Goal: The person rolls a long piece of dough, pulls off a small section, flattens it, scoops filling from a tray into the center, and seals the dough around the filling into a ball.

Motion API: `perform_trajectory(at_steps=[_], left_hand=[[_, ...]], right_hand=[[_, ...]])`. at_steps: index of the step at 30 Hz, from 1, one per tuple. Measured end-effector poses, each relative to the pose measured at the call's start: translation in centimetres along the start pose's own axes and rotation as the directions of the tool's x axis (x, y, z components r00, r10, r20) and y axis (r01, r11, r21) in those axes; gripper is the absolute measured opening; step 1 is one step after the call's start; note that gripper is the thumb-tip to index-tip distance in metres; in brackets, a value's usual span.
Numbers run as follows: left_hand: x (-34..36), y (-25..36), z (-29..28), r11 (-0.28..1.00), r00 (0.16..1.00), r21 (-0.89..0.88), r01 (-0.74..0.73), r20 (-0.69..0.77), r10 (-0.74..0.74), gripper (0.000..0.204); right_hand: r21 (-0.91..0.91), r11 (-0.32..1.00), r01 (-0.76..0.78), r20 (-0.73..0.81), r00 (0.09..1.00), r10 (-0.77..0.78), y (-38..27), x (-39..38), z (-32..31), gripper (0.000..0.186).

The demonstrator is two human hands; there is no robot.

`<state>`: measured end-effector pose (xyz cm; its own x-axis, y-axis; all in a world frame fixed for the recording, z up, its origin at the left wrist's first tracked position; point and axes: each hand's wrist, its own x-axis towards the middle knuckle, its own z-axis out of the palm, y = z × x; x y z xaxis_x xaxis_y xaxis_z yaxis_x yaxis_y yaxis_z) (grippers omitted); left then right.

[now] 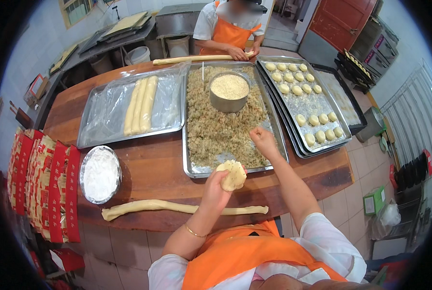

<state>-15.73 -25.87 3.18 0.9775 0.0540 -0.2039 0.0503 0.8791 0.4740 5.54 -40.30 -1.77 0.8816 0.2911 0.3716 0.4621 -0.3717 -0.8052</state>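
Metal pot (229,106) amid the brown mixture (211,129)

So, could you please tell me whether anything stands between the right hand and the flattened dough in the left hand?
Nothing visible does: between the right hand and the flattened dough in the left hand, I see no object in the way. The metal bowl stands farther off, beyond both hands.

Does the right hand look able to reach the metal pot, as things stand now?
Probably yes: the pot stands amid the filling, ahead and left of the right hand, with only filling between them. That hand is curled; whether it holds something, I cannot tell.
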Motion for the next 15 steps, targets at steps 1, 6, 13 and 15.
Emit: perform_trajectory(at_steps=[1, 6, 13, 15], left_hand=[[0.5, -0.2, -0.3, 1.0, 1.0, -0.016, -0.006, 0.001, 0.006, 0.041], [2.5, -0.6, 0.5, 0.998, 0.998, -0.064, 0.001, -0.068, -0.006, 0.038], [6.4, -2.4, 0.8, 0.998, 0.978, -0.039, -0.05, -0.207, 0.041, 0.027], [7.4, -2.7, 1.0, 0.998, 0.977, -0.017, -0.061, -0.206, 0.056, 0.028]], right_hand=[[-0.122, 0.976, 0.181, -0.021, 0.983, -0.185, -1.6, -0.2, -0.1, 0.033], [-0.593, 0.803, 0.068, 0.13, 0.991, 0.012, -4.1, -0.7, -2.1, 0.039], [0.368, 0.888, -0.277, 0.234, 0.951, 0.2, -5.9, -0.9, -3.0, 0.04], [0.371, 0.91, -0.185, 0.281, 0.956, 0.08, -7.8, -1.9, -3.4, 0.03]])
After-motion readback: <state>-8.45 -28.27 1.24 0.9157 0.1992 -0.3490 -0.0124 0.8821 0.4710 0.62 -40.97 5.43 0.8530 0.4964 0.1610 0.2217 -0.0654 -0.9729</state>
